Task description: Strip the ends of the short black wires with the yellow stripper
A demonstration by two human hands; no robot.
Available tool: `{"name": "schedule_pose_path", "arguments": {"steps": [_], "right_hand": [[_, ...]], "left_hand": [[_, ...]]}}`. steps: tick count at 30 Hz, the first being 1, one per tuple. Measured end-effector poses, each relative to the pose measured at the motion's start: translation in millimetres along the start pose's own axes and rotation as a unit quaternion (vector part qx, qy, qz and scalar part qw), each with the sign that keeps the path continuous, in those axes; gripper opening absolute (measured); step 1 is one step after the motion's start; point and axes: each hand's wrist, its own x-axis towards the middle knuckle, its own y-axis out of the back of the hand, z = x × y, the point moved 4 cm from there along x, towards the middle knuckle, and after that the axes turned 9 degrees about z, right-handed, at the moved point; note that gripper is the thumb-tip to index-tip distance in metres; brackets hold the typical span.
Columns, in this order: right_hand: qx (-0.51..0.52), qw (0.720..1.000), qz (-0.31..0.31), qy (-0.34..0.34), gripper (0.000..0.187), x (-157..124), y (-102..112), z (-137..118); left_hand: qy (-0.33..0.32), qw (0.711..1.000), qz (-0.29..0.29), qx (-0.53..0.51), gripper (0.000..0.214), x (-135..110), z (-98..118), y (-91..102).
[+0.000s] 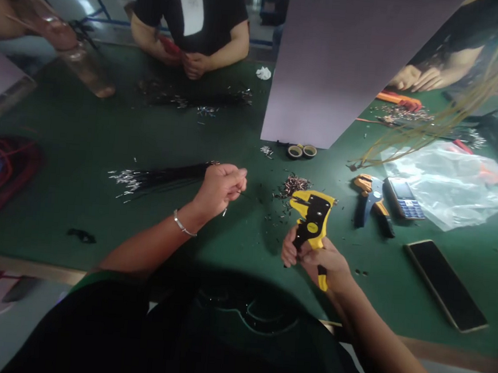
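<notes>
My left hand [220, 191], a bracelet on its wrist, is closed in a pinch on a thin dark wire; a small metal tip [224, 212] shows just below the fingers. Left of it lies a bundle of black wires [167, 175] with shiny ends fanned out. My right hand [318, 260] is wrapped around the handles of a yellow and black wire stripper [314, 220], its head pointing up and away from me. Just beyond the stripper's head is a heap of small copper-coloured pieces [295, 185], with dark scraps scattered beside it.
Two tape rolls [302, 151] lie by an upright pale panel [314, 65]. At right are a second wire stripper [371, 202], a keypad phone [404, 197], a smartphone [446, 285] and a plastic bag [456, 185]. Red cable coils [2, 173] lie left. Other people's hands [193, 64] work across the table.
</notes>
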Motion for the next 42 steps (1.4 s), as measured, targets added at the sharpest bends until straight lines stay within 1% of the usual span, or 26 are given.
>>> {"name": "schedule_pose_path", "arguments": {"steps": [3, 6, 9, 13, 16, 20, 25, 29, 31, 34, 36, 38, 42], "right_hand": [[-0.031, 0.999, 0.02, 0.012, 0.029, 3.7, -4.4, 0.5], [-0.03, 0.999, 0.017, 0.013, 0.03, 6.5, -11.9, -4.2], [-0.027, 0.999, 0.031, 0.028, 0.032, 11.4, -18.7, -9.7], [-0.024, 0.997, 0.043, 0.06, 0.031, 20.6, -26.7, -14.1], [-0.033, 0.995, 0.057, 0.08, 0.027, 28.8, -30.2, -13.7], [-0.036, 0.993, 0.07, 0.083, 0.025, 38.9, -32.9, -7.4], [-0.027, 0.994, 0.054, 0.095, 0.019, 43.7, -36.3, -0.6], [-0.038, 0.994, 0.038, 0.098, 0.016, 42.3, -35.7, 1.9], [-0.053, 0.993, 0.04, 0.095, 0.016, 39.0, -35.3, 4.0], [-0.087, 0.99, 0.057, 0.091, 0.015, 32.7, -34.8, 8.2], [-0.109, 0.986, 0.077, 0.098, 0.014, 30.3, -33.3, 10.2], [-0.132, 0.984, 0.085, 0.09, 0.014, 29.8, -31.5, 13.2], [-0.213, 0.967, 0.089, 0.106, 0.009, 28.5, -26.4, 15.1]], "left_hand": [[0.002, 1.0, -0.018, -0.003, 0.036, -7.0, 3.3, -2.3], [0.014, 0.999, -0.035, -0.022, 0.036, -11.4, 6.3, -4.6], [0.023, 0.998, -0.044, -0.033, 0.036, -15.0, 6.6, -7.4], [0.001, 0.999, -0.031, -0.021, 0.034, -20.2, 6.4, -10.4], [-0.007, 1.0, -0.029, -0.007, 0.034, -25.5, 5.5, -14.0], [-0.009, 0.999, -0.033, 0.018, 0.034, -32.4, 3.6, -18.1], [-0.002, 0.998, -0.05, 0.032, 0.034, -35.4, -0.4, -20.0], [0.007, 0.998, -0.052, 0.027, 0.033, -34.6, -7.4, -20.0], [0.011, 0.998, -0.047, 0.026, 0.032, -36.4, -11.1, -19.4], [0.019, 0.997, -0.063, 0.041, 0.032, -41.7, -14.3, -19.7], [0.015, 0.995, -0.078, 0.059, 0.033, -44.2, -12.8, -19.7], [0.021, 0.994, -0.092, 0.056, 0.036, -46.3, -9.6, -20.0], [0.06, 0.99, -0.125, 0.031, 0.037, -52.6, -5.1, -22.9]]}}
